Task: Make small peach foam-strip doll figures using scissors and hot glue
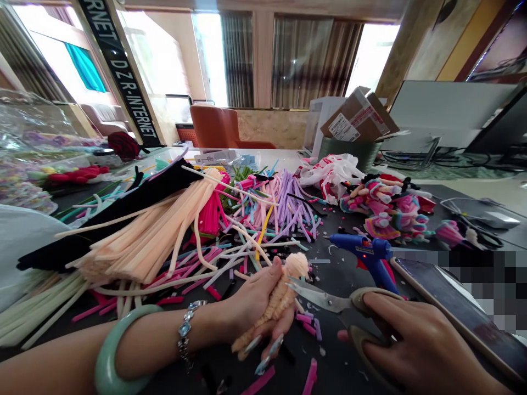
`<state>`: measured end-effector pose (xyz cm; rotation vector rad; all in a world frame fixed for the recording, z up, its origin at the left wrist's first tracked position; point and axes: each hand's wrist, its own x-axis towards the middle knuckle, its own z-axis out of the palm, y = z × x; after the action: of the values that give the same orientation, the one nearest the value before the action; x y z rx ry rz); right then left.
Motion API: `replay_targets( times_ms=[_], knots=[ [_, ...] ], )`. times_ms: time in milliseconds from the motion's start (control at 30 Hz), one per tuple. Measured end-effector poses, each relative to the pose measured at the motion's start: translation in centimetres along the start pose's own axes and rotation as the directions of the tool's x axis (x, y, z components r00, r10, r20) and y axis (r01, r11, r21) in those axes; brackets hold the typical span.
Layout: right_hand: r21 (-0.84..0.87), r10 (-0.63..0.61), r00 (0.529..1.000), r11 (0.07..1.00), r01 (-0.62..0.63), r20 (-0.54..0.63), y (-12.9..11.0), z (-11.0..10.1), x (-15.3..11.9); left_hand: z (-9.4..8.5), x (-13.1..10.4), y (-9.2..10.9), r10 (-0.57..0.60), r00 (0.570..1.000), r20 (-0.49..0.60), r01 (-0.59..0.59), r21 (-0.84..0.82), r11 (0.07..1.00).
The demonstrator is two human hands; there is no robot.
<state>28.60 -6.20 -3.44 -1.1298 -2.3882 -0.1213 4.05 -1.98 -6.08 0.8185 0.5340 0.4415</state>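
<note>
A peach fuzzy figure (297, 265) with a round head and a twisted body is gripped in my left hand (257, 302), its head rising above the thumb. My right hand (415, 334) has its fingers through the handles of a pair of scissors (325, 299). The scissor blades point left, their tips at the figure just below its head. A green bangle and a silver bracelet are on my left wrist. Small pink and purple offcuts (308, 323) lie below the blades.
Peach stems (144, 241) are bundled at the left, with purple stems (288, 203) behind. A blue glue gun (366, 252) and a phone (457, 307) lie at the right. Finished-looking small dolls (382, 203) are piled at the back right, near a white plastic bag (329, 173).
</note>
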Motion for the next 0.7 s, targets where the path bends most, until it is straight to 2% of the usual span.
replay_targets(
  times_ms=[100, 267, 433, 700],
  knots=[
    [-0.018, 0.032, 0.999, 0.999, -0.031, 0.02, 0.1, 0.1, -0.1, 0.1, 0.1, 0.0, 0.046, 0.997, -0.063, -0.043, 0.041, 0.998],
    [-0.038, 0.104, 0.994, 0.994, -0.103, 0.035, -0.1, 0.2, -0.2, 0.1, 0.5, 0.0, 0.093, 0.992, -0.086, -0.086, 0.083, 0.993],
    [-0.062, 0.142, 0.989, 0.988, -0.138, 0.051, -0.3, 0.2, 0.0, 0.2, 0.7, 0.2, 0.056, 0.991, -0.117, -0.043, 0.113, 0.993],
    [-0.077, 0.114, 0.993, 0.99, -0.114, -0.005, -0.2, 0.3, 0.1, 0.1, 1.2, 0.3, 0.032, 0.999, -0.031, -0.03, 0.054, 0.998]
  ],
)
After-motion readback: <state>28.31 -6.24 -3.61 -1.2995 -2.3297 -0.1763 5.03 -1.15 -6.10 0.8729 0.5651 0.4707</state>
